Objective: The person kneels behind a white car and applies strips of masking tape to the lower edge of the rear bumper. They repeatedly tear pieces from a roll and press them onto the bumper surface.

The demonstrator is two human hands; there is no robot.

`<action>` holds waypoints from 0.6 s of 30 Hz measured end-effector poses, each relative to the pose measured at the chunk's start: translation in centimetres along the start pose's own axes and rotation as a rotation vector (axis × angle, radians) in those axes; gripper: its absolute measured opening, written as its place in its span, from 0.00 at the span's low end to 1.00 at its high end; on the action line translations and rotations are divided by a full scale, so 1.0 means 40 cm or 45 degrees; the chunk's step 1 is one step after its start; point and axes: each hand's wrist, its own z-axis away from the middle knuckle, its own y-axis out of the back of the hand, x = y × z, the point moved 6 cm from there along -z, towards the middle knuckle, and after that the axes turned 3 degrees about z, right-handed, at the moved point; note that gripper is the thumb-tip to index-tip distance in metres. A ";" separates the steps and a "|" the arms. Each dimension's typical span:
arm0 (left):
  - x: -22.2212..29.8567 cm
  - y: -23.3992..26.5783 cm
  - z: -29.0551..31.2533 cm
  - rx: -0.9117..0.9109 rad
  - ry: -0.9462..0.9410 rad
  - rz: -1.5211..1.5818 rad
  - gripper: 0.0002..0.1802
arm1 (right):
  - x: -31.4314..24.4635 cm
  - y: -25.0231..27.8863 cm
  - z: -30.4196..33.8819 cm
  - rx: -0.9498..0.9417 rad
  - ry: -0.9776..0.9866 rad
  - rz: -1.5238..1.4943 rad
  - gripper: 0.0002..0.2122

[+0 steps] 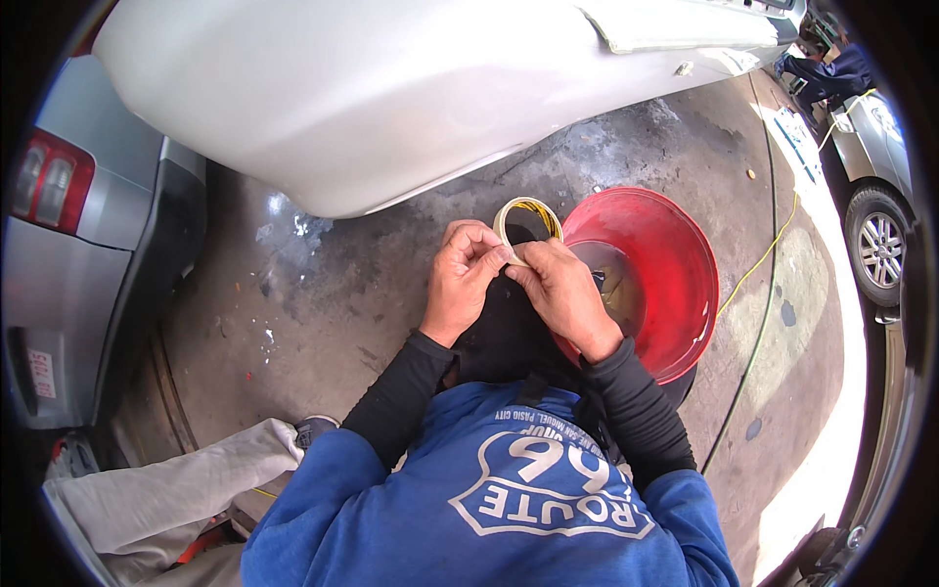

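A roll of masking tape (pixel 543 212), pale outside with a yellow and black inner core, is held up in front of me. My left hand (pixel 463 279) is closed, its thumb and fingertips pinching at the roll's near left edge. From the other side, my right hand (pixel 569 293) grips the lower rim with thumb and fingers. Both sets of fingertips almost meet there. Whether a strip of tape is lifted between them is too small to tell. Partly behind my right hand and forearm stands a red bucket (pixel 675 264), with some dark items at its bottom.
A large white car body panel (pixel 391 88) spans the area ahead. At left is a silver vehicle (pixel 73 254) with a red tail light. Another person's outstretched leg (pixel 186 479) lies at lower left. Cables (pixel 768 323) cross the concrete floor at right, near a parked car's wheel (pixel 877 245).
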 end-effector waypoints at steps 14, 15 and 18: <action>0.036 0.051 0.008 0.330 -0.149 -0.136 0.12 | -0.023 -0.021 -0.054 -0.031 0.030 0.063 0.07; 0.056 0.050 0.007 0.314 -0.229 -0.356 0.10 | -0.029 -0.024 -0.055 -0.051 0.083 0.068 0.07; 0.081 0.058 0.005 0.293 -0.249 -0.543 0.03 | -0.024 -0.032 -0.058 -0.123 0.073 0.145 0.07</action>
